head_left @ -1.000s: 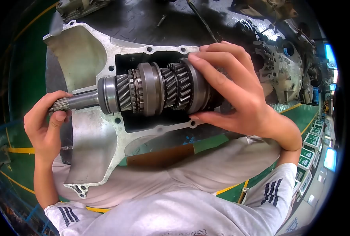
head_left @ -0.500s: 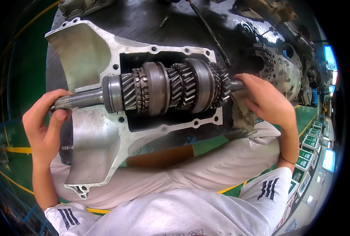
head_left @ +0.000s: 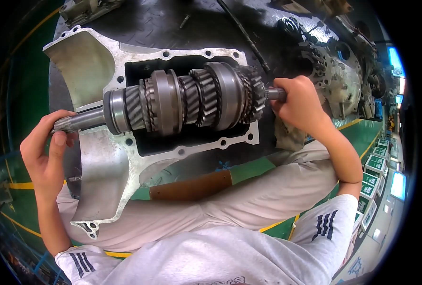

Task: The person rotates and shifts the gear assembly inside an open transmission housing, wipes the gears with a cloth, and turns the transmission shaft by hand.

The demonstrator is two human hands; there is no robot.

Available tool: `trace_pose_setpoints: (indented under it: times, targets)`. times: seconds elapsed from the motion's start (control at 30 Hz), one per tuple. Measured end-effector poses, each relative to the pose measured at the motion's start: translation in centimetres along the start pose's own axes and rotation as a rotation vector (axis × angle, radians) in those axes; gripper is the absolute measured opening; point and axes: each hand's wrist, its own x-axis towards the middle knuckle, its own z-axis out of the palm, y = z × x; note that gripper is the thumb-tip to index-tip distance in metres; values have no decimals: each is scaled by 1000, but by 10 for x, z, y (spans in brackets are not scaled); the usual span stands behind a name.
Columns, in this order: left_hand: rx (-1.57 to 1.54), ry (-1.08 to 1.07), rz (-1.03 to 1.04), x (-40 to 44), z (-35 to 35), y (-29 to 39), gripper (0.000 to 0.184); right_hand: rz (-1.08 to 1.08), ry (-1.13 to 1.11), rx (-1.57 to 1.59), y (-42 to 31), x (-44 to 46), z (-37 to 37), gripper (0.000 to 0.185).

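Note:
A gear shaft (head_left: 192,99) with several helical gears and smooth rings lies across the opening of a cast metal gearbox housing (head_left: 104,166). My left hand (head_left: 45,147) grips its splined left end, thumb below and fingers over the top. My right hand (head_left: 299,102) is closed around the thin splined tip at the other end, just beyond the last gear. The shaft tilts a little, its right end farther from my body. Whether it rests on the housing or is held above it, I cannot tell.
Under the housing is a dark metal tabletop (head_left: 168,23). A long thin rod (head_left: 244,35) and a small bolt (head_left: 185,21) lie behind it. Another metal casing (head_left: 341,85) stands at the right, and part of one (head_left: 90,9) shows at the back left. A brown cloth-like piece (head_left: 289,135) hangs by my right hand.
My right hand has closed round the shaft's right end, where its fingers were looser before. Shaft and housing appear farther left in view, with the shaft's right end slightly higher.

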Motion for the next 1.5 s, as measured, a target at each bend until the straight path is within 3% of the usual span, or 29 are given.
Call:
trace_pose_setpoints:
  times: [0.03,0.13,0.27,0.3,0.4,0.53,0.6,0.63,0.73,0.77,0.87,1.0,1.13,1.2,1.23,1.3,1.37,1.43,1.5]
  targets:
    - [-13,1,-9,0,1,0,35,3,1,-1,-1,3,-7,14]
    - [-28,5,-23,1,2,2,35,155,-520,271,1,27,-33,19]
    - [-56,46,-59,1,4,6,35,-15,-919,375,31,54,-33,26]
    - [-59,46,-63,1,4,7,34,-16,-916,378,40,59,-28,26]
    - [-71,47,-70,1,4,6,34,54,-1335,845,60,69,-10,32]
    - [-87,43,-54,0,4,3,33,109,-1342,728,53,65,-16,29]
    - [-58,26,-33,1,1,0,34,-130,-510,346,18,37,-26,24]
    - [-34,1,-14,0,0,-2,36,-52,-337,226,2,24,-32,22]
    - [-27,14,-51,-4,0,-4,35,-175,-69,127,-4,-3,-33,31]
    - [-20,-12,-44,-4,-3,-5,34,-173,-78,125,-7,-7,-27,31]
    - [5,-32,-22,-4,-6,-10,34,-211,234,27,-13,-13,4,30]
    - [6,-39,-6,-5,-7,-12,34,-244,373,-58,1,-7,31,33]
    - [26,-41,-3,-6,-9,-12,34,-214,333,-101,4,-1,29,28]
    - [25,-1,-21,-6,-6,-12,33,-180,47,-13,1,6,9,20]
    - [26,41,-40,-6,-4,-12,34,-100,-205,229,3,17,-4,17]
    - [32,87,-68,-6,0,-11,36,-88,-804,326,13,53,-34,17]
    - [36,75,-59,-5,-2,-12,38,-108,-1159,646,39,71,-17,28]
    - [23,64,-84,-3,-3,-10,44,33,-1223,823,45,69,-14,31]
    - [-25,43,-51,-3,-6,-19,47,-101,-777,679,27,46,-26,29]
